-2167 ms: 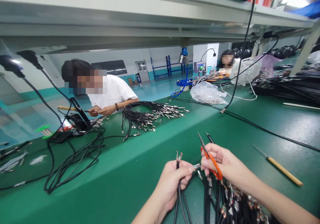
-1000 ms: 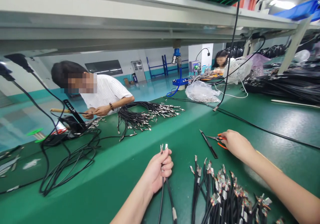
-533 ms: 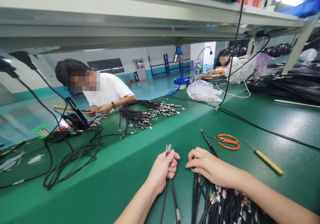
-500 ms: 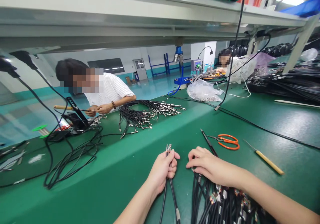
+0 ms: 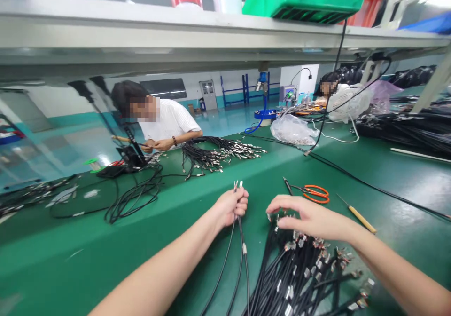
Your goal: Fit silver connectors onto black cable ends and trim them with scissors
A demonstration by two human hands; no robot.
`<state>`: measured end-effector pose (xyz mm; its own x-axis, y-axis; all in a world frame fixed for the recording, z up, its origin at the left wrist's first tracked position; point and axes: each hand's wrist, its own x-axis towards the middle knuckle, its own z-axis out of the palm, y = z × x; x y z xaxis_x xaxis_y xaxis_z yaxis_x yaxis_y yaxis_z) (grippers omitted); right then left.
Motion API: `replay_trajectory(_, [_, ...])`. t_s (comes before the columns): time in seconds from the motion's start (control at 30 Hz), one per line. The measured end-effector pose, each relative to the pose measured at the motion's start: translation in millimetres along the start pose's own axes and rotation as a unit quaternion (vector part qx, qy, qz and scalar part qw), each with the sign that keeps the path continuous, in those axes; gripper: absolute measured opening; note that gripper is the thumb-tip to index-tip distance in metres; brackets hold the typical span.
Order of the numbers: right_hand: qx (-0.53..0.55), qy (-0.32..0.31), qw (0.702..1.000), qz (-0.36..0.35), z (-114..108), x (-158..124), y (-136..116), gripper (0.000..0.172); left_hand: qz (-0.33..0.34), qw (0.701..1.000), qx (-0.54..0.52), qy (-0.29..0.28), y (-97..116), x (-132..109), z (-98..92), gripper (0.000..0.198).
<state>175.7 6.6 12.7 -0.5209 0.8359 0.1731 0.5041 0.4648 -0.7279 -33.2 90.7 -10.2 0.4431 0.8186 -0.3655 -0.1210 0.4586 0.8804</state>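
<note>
My left hand (image 5: 232, 207) is closed around a few thin black cables (image 5: 244, 259); their bare metal ends (image 5: 238, 184) stick up above the fist and the cables trail down toward me. Over the top of a large bundle of black cables (image 5: 282, 271), my right hand (image 5: 299, 216) hovers with thumb and fingers apart. Silvery connectors and some copper-coloured strands show at the ends of the bundle. One connector (image 5: 268, 217) is right at the right fingertips; whether they touch it I cannot tell.
Beyond my right hand lie a black pen-like tool (image 5: 287, 185), orange-handled scissors (image 5: 316, 193) and a wooden-handled awl (image 5: 362, 219). Across the green bench (image 5: 169, 231), a person (image 5: 169, 123) handles a tool near another cable coil (image 5: 211, 151). A shelf (image 5: 141, 36) spans overhead.
My right hand's fingers have spread from a pinch at the bundle's ends. Another cable now shows below my left hand. The view has tilted up, bringing more of the shelf into sight.
</note>
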Motion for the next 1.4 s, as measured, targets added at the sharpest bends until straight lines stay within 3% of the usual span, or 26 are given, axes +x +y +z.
replay_trajectory(0.07, [-0.001,-0.05,0.999,0.005,8.7,-12.9,-22.0,0.035,0.032,0.999,-0.006,-0.014,22.4,-18.5,7.0,0.02])
replay_trajectory(0.23, [-0.092,-0.14,0.986,-0.013,55.2,-41.3,-61.3,0.085,0.119,0.992,-0.001,-0.039,66.0,-71.8,31.3,0.021])
replay_trajectory(0.33, [-0.18,-0.166,0.969,-0.04,83.6,-53.4,-74.7,0.078,0.182,0.983,0.002,-0.003,86.3,-94.9,32.5,0.022])
replay_trajectory(0.43, [-0.241,-0.132,0.958,-0.077,102.9,-64.1,-73.9,0.063,0.268,0.961,-0.011,0.073,114.2,-118.0,9.6,0.022])
replay_trajectory(0.53, [-0.274,-0.066,0.952,-0.122,115.4,-71.3,-62.4,0.053,0.357,0.92,-0.038,0.156,146.0,-146.8,-30.3,0.025])
replay_trajectory(0.67, [-0.297,-0.014,0.945,-0.138,122.4,-72.7,-54.9,0.046,0.408,0.886,-0.05,0.213,168.8,-172.8,-76.4,0.027])
replay_trajectory(0.73, [-0.279,-0.028,0.95,-0.139,122.0,-69.3,-60.1,0.053,0.399,0.891,-0.032,0.213,168.2,-171.7,-83.6,0.026])
replay_trajectory(0.8, [-0.225,-0.052,0.965,-0.122,121.7,-60.7,-70.2,0.065,0.378,0.905,-0.001,0.194,163.3,-161.1,-76.0,0.023])
replay_trajectory(0.87, [-0.126,-0.041,0.989,-0.059,123.7,-44.2,-83.0,0.074,0.354,0.921,0.039,0.158,156.2,-144.2,-53.8,0.022])
replay_trajectory(0.93, [0.008,0.016,0.999,0.033,128.3,-19.5,-95.1,0.074,0.331,0.934,0.081,0.109,145.9,-125.1,-20.5,0.021])
replay_trajectory(1.0, [0.148,0.058,0.982,0.105,134.1,9.4,-102.9,0.067,0.305,0.942,0.126,0.055,130.5,-107.5,17.4,0.02])
replay_trajectory(1.07, [0.275,0.038,0.951,0.137,139.7,36.0,-103.7,0.052,0.273,0.946,0.174,0.004,110.3,-92.5,52.1,0.02])
replay_trajectory(1.17, [0.386,0.04,0.908,0.155,147.1,61.4,-93.5,0.028,0.238,0.942,0.232,-0.035,80.0,-75.1,83.1,0.019])
replay_trajectory(1.23, [0.403,0.057,0.898,0.169,151.2,68.3,-83.0,0.033,0.261,0.918,0.297,-0.024,66.5,-69.7,84.7,0.024])
replay_trajectory(1.3, [0.413,0.05,0.89,0.184,155.0,70.4,-72.1,0.034,0.319,0.859,0.4,0.032,58.7,-76.0,71.3,0.062])
replay_trajectory(1.37, [0.434,0.026,0.876,0.208,158.8,70.3,-62.0,0.033,0.369,0.785,0.49,0.087,50.5,-100.2,45.9,0.089])
replay_trajectory(1.4, [0.445,0.012,0.867,0.222,160.7,70.2,-57.2,0.032,0.377,0.767,0.512,0.087,43.5,-119.9,29.8,0.087])
